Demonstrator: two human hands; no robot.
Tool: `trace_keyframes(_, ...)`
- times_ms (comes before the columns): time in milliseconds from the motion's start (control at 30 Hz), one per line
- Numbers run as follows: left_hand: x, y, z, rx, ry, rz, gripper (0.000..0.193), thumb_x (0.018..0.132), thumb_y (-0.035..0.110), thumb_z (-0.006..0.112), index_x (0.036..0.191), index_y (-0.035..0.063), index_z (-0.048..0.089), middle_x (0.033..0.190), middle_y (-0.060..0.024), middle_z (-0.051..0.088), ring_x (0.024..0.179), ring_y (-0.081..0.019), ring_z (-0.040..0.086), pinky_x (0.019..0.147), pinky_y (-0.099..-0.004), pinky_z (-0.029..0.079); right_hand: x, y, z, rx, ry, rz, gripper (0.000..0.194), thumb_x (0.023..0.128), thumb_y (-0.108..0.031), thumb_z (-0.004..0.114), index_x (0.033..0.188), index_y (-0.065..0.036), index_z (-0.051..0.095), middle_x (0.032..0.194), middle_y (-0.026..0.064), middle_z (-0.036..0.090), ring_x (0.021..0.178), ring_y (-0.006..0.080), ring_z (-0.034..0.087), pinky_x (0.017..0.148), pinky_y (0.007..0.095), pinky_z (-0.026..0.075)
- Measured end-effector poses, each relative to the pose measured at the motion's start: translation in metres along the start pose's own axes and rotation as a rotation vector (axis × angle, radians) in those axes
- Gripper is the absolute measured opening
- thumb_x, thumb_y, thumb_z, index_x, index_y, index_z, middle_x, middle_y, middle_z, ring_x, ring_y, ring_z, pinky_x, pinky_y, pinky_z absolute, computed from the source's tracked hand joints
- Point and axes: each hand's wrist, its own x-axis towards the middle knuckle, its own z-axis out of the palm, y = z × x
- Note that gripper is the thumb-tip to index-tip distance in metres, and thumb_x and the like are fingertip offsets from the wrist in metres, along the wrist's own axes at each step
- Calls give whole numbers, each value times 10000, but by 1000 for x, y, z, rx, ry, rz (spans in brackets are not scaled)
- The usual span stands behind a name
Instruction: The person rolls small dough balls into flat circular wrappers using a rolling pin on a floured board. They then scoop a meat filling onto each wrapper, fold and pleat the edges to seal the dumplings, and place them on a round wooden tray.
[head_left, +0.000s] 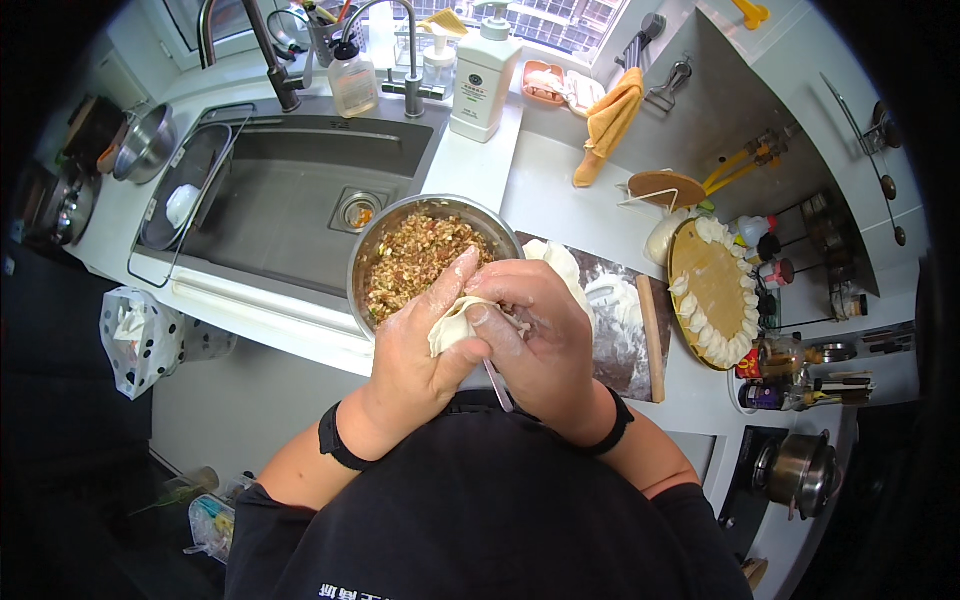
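Note:
Between my two floury hands is a folded dumpling wrapper (452, 328). My left hand (420, 352) cups it from the left, thumb along its lower edge. On the other side my right hand (551, 330) pinches the dough with thumb and fingers. A metal utensil handle (498, 386) sticks out below the right hand; its other end is hidden. Both hands are over the near rim of a steel bowl (360, 259) of chopped filling (424, 251). Beside the right hand, flat dough wrappers (559, 262) lie on a dark board (626, 382), partly covered by that hand.
A wooden rolling pin (651, 337) and loose flour (615, 300) are on the board. Further right, a round yellow tray (712, 281) bears several shaped dumplings along its rim. At left is a sink (300, 180) with a wire-framed basket (184, 187). A pump bottle (484, 82) stands behind the bowl.

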Motion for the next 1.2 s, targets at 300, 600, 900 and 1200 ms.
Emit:
trace_keyframes(300,-9,0,-4,-713,31,-403,686,1015,563,394,1368,-21,470,1077,-154,650,841,-157,633,749,-266,511,-10,3,-1,339,-123,208,710,765,-184,829,1344,-25,450,1284,151,537,1081,252,601,909,356,511)
trace_keyframes(600,-7,6,4,-952,103,-420,617,1031,527,376,1320,-14,446,965,-115,602,695,-122,550,607,-245,458,-8,11,4,358,-292,156,877,935,-525,569,1515,44,238,1561,216,293,1381,275,389,1106,371,333)
trace_keyframes(900,-4,8,0,-892,-115,-351,737,1023,538,399,1437,-69,346,906,-75,589,730,-106,540,656,-241,453,-4,-3,3,201,-78,96,433,1044,-261,462,1300,69,574,1447,253,471,1364,358,442,1134,408,314)
trace_keyframes(1200,-7,13,-1,-789,-65,-397,615,1062,447,351,1370,-76,451,932,-79,615,744,-108,560,687,-253,469,-5,-5,-2,17,5,47,357,1020,-206,507,1205,68,642,1355,256,559,1282,374,530,1092,432,376)
